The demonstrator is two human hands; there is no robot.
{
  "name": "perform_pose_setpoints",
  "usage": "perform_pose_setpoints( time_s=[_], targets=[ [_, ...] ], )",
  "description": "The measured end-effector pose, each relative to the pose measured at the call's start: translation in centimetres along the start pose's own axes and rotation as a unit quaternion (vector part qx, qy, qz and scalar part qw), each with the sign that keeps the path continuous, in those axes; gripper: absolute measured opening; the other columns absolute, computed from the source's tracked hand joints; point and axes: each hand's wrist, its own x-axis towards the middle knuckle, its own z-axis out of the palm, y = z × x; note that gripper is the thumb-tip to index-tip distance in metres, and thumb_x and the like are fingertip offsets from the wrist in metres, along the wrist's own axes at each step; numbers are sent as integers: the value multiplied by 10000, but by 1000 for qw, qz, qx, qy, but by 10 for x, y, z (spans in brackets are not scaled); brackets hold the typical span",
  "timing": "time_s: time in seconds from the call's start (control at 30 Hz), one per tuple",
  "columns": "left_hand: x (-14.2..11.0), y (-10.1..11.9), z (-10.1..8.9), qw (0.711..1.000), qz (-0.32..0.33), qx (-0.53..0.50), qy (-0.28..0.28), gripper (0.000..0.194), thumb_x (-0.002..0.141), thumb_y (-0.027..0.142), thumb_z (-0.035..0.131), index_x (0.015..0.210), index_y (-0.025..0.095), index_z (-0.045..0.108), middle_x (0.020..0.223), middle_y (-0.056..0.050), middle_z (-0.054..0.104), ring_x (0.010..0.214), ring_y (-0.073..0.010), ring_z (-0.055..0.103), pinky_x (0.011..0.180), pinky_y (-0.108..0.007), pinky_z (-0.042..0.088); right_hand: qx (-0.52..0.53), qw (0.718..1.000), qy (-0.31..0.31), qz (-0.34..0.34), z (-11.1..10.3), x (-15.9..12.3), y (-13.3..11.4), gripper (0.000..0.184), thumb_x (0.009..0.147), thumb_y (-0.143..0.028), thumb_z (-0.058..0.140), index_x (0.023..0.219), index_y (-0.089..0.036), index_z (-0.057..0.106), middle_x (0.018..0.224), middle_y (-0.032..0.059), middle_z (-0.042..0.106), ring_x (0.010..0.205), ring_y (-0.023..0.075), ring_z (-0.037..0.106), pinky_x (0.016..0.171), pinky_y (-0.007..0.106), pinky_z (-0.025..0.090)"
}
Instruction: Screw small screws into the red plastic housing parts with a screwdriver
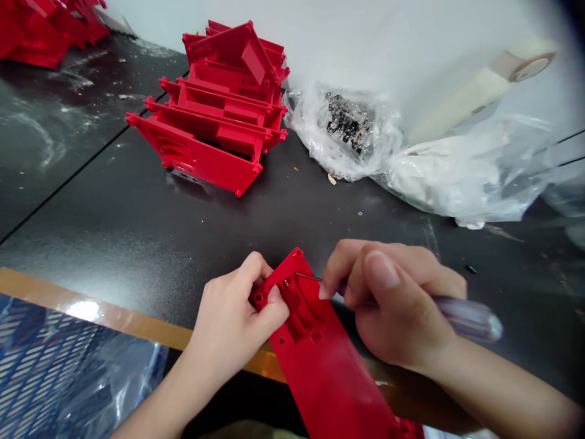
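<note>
A long red plastic housing [329,372] lies tilted over the front edge of the table, its recessed end pointing away from me. My left hand [242,311] grips that end, thumb pressed at the recess and fingers around the side. In my right hand [397,299] is a screwdriver [470,317] with a translucent purple handle. Its thin shaft reaches left into the recess, and the tip is near the far corner of the housing. A small metallic piece [286,282] shows in the recess beside my left thumb; its kind is too small to tell.
Several similar red housings [210,146] stand stacked at the back, with more red parts [50,30] at far left. An open plastic bag [351,128] holds small black pieces. A clear bag with white contents [448,177] lies right of it. A blue crate [31,366] stands at front left.
</note>
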Motion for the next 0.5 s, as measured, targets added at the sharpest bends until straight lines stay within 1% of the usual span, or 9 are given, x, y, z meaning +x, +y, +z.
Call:
perform_pose_setpoints(
  time_s=[0.1,0.17,0.23,0.27,0.4,0.5],
  targets=[
    [0,1,-1,1000,7,-14,-3,65,785,201,504,727,219,480,583,94,518,506,-83,475,499,-217,349,-6,998,10,-65,4,1,-2,389,968,-230,442,582,-183,439,496,-15,474,421,78,446,419,252,282],
    [0,0,-1,1000,14,-23,1,71,786,191,508,725,216,481,588,95,513,511,-77,465,500,-210,352,-21,995,2,-100,6,1,-2,343,953,-200,443,611,-183,454,511,-15,498,416,72,426,417,252,277],
    [0,0,0,999,19,-28,3,83,784,185,512,718,215,473,592,96,509,517,-74,458,503,-205,355,-24,993,5,-114,6,2,-1,339,953,-201,440,615,-180,450,523,-14,509,416,66,409,418,249,275],
    [0,-1,0,999,19,-30,4,89,783,185,512,714,216,466,591,97,507,518,-74,455,504,-204,356,-20,994,10,-106,6,3,0,358,959,-209,440,603,-176,440,521,-16,506,416,62,402,414,245,269],
    [-1,-2,0,1000,4,-24,6,93,777,191,510,705,218,457,580,100,515,509,-76,456,496,-205,352,15,999,23,-26,2,7,2,483,991,-283,441,526,-161,396,466,-24,445,392,50,373,380,235,219],
    [0,-2,0,1000,5,-30,8,85,777,193,509,710,219,464,593,98,532,523,-78,471,505,-204,360,37,998,38,-13,2,8,4,518,990,-328,459,502,-160,408,451,-25,430,391,54,372,375,240,213]
  ],
)
